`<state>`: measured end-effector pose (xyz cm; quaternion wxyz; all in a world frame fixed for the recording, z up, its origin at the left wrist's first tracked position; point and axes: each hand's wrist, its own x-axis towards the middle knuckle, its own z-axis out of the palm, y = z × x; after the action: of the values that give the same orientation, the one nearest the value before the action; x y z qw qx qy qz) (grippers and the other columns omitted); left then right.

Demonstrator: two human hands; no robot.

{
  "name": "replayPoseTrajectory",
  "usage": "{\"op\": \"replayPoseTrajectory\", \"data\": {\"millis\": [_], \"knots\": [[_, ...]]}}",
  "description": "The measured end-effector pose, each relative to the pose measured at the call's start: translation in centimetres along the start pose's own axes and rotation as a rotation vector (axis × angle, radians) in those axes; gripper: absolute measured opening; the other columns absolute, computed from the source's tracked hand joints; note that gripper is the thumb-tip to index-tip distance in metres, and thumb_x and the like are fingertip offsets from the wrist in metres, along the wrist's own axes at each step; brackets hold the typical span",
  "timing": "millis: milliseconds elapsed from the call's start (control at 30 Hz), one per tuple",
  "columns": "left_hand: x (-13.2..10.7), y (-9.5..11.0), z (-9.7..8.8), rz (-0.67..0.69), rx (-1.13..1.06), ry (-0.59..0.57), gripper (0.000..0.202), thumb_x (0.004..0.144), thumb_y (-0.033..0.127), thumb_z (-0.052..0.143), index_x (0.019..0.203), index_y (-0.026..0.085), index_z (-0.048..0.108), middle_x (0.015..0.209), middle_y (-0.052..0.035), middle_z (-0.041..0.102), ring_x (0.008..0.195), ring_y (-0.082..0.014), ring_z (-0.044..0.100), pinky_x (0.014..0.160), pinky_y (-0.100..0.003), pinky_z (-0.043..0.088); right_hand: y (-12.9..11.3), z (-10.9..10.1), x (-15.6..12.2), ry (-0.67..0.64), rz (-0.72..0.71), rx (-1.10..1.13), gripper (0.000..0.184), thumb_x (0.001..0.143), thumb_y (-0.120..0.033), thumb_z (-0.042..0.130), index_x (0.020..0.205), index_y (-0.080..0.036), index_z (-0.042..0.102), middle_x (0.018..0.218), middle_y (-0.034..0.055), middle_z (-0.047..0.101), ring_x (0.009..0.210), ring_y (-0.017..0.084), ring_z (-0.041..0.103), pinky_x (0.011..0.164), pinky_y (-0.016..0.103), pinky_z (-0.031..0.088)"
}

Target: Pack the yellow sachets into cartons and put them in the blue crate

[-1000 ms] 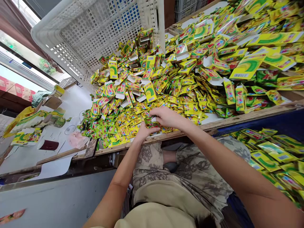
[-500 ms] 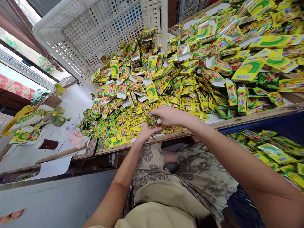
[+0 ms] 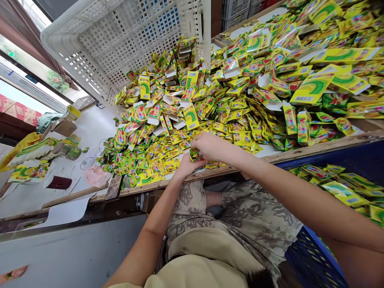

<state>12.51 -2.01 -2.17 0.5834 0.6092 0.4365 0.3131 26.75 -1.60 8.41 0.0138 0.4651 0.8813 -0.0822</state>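
Note:
Close to the table's front edge, my left hand (image 3: 186, 168) is closed with thumb and fingers around a small green and red packet (image 3: 196, 155). My right hand (image 3: 206, 145) bends over that same packet from above, its fingertips pinched at the packet's top and partly hidden. Around both hands lie small yellow sachets (image 3: 163, 154) in a loose heap, with green sachets (image 3: 115, 162) to the left. Behind them small yellow cartons (image 3: 191, 117) are piled, several with open white flaps.
A white perforated crate (image 3: 102, 52) lies tipped at the back, cartons spilling from its mouth. A wooden rim (image 3: 222, 171) borders the table front. Low on the right, a blue crate (image 3: 315, 256) and more yellow cartons (image 3: 348, 192) sit. A dark red cup-like object (image 3: 60, 183) lies left.
My right hand has shifted slightly left and down over the packet, its fingers now closer to my left hand. The left hand stays nearly in place.

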Motion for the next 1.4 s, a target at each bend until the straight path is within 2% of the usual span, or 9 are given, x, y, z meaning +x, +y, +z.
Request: {"op": "replayPoseTrajectory", "data": {"millis": [133, 267, 400, 667, 800, 933, 1133, 1300, 1400], "knots": [[0.0, 0.1, 0.1, 0.006, -0.011, 0.03, 0.036, 0.052, 0.034, 0.081, 0.073, 0.013, 0.062, 0.07, -0.0006, 0.065, 0.065, -0.0135, 0.056, 0.065, -0.026, 0.045, -0.3, -0.1, 0.1, -0.024, 0.006, 0.004, 0.026, 0.072, -0.008, 0.056, 0.095, -0.014, 0.067, 0.093, 0.013, 0.069, 0.087, 0.024, 0.063, 0.064, 0.028, 0.036], [0.0, 0.1, -0.1, 0.009, -0.071, 0.039, 0.043, 0.052, 0.035, 0.082, 0.085, 0.013, 0.064, 0.08, -0.0035, 0.068, 0.072, -0.0159, 0.061, 0.073, -0.029, 0.048, 0.8, 0.8, 0.0, 0.091, 0.026, 0.104, 0.03, 0.075, -0.008, 0.053, 0.103, -0.016, 0.062, 0.091, 0.0096, 0.069, 0.082, 0.021, 0.063, 0.06, 0.026, 0.033], [0.1, -0.2, -0.4, -0.016, -0.082, -0.003, 0.045, 0.053, 0.035, 0.082, 0.087, 0.012, 0.064, 0.083, -0.0046, 0.07, 0.075, -0.0168, 0.063, 0.076, -0.031, 0.049, 2.2, 1.4, -0.1, 0.082, -0.063, 0.207, 0.029, 0.076, -0.008, 0.053, 0.103, -0.017, 0.059, 0.09, 0.007, 0.068, 0.078, 0.018, 0.06, 0.06, 0.024, 0.033], [0.0, -0.2, -0.9, -0.009, -0.054, -0.023, 0.044, 0.054, 0.036, 0.082, 0.087, 0.013, 0.063, 0.084, -0.005, 0.069, 0.078, -0.0179, 0.063, 0.079, -0.033, 0.05, 2.4, 3.0, 0.1, 0.177, -0.142, 0.146, 0.035, 0.071, -0.004, 0.056, 0.104, -0.015, 0.057, 0.101, 0.01, 0.063, 0.083, 0.018, 0.059, 0.059, 0.025, 0.031], [0.0, 0.0, -0.8, -0.004, -0.045, -0.077, 0.045, 0.054, 0.035, 0.082, 0.087, 0.012, 0.063, 0.082, -0.0045, 0.067, 0.077, -0.0179, 0.062, 0.078, -0.032, 0.05, 2.5, 2.5, -0.3, 0.095, -0.109, 0.176, 0.025, 0.076, -0.009, 0.052, 0.098, -0.018, 0.061, 0.088, 0.0071, 0.067, 0.079, 0.019, 0.06, 0.059, 0.025, 0.031], [0.1, 0.1, -0.5, -0.013, 0.009, -0.085, 0.043, 0.055, 0.037, 0.081, 0.085, 0.012, 0.063, 0.08, -0.0035, 0.067, 0.075, -0.0172, 0.062, 0.077, -0.031, 0.049, 2.6, 1.1, -0.6, 0.017, -0.093, 0.196, 0.026, 0.077, -0.011, 0.051, 0.1, -0.019, 0.062, 0.086, 0.0071, 0.068, 0.076, 0.018, 0.059, 0.06, 0.025, 0.031], [0.2, -0.3, -0.7, 0.024, 0.044, -0.033, 0.041, 0.055, 0.036, 0.08, 0.084, 0.012, 0.062, 0.08, -0.0019, 0.066, 0.077, -0.0168, 0.06, 0.077, -0.03, 0.048, 1.7, 1.0, -1.6, 0.303, -0.079, 0.239, 0.022, 0.078, -0.012, 0.051, 0.096, -0.017, 0.062, 0.099, 0.0075, 0.063, 0.085, 0.017, 0.056, 0.064, 0.024, 0.033], [0.1, -0.1, -0.6, 0.041, 0.067, -0.001, 0.037, 0.056, 0.033, 0.08, 0.082, 0.013, 0.064, 0.08, -0.0019, 0.066, 0.079, -0.0179, 0.059, 0.077, -0.03, 0.048, 0.4, 1.5, -2.0, 0.316, -0.091, 0.027, 0.018, 0.083, -0.013, 0.049, 0.095, -0.017, 0.061, 0.096, 0.0094, 0.062, 0.086, 0.019, 0.054, 0.061, 0.026, 0.03], [-0.1, 0.2, -0.4, 0.008, 0.073, 0.0, 0.035, 0.056, 0.034, 0.08, 0.079, 0.013, 0.064, 0.077, -0.002, 0.066, 0.077, -0.0183, 0.059, 0.075, -0.03, 0.048, 0.5, 1.7, -1.6, 0.31, -0.057, 0.043, 0.024, 0.08, -0.01, 0.051, 0.101, -0.016, 0.059, 0.097, 0.01, 0.063, 0.089, 0.02, 0.054, 0.064, 0.026, 0.03]]}}
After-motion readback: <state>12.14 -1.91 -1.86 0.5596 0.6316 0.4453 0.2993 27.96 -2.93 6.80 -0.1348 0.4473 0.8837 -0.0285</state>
